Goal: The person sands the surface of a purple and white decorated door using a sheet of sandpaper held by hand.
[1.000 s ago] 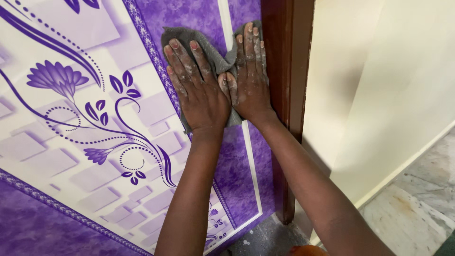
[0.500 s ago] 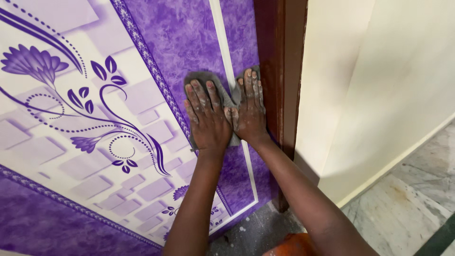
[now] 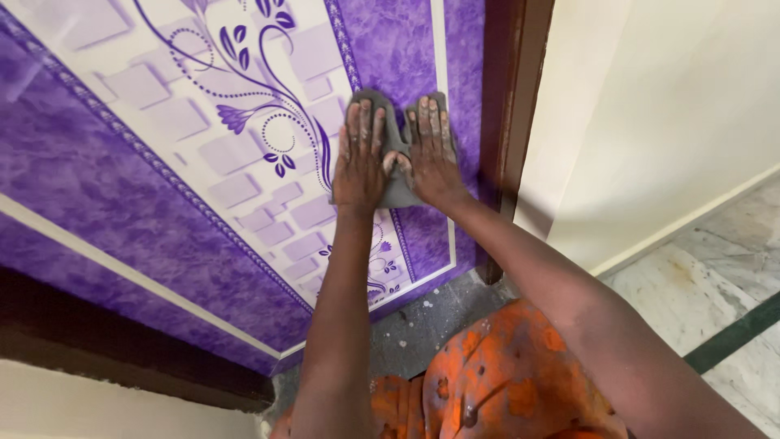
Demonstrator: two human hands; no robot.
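The left hand [image 3: 359, 158] lies flat and spread, fingers straight, palm pressed down on a grey cloth [image 3: 396, 175] against the door; it grips nothing, only pins the cloth by pressure. To its left runs the purple door panel [image 3: 146, 179] with its flower-and-vine print and pale squares, then a cream stripe and a dark wooden frame [image 3: 122, 341] further off. Just right of the left hand, thumbs nearly touching, the right hand [image 3: 432, 150] is flat and open too, laid over the cloth's right part. The cloth sits directly beneath both palms, showing between the thumbs and past the fingertips above; its long side runs across from one hand to the other, so neither hand is nearer than the other. Right of the right hand, close by its little finger, stands the brown door frame [image 3: 512, 106], then the cream wall [image 3: 650, 122]. Below the arms are orange clothing [image 3: 504, 382] and a marble floor [image 3: 699, 293].
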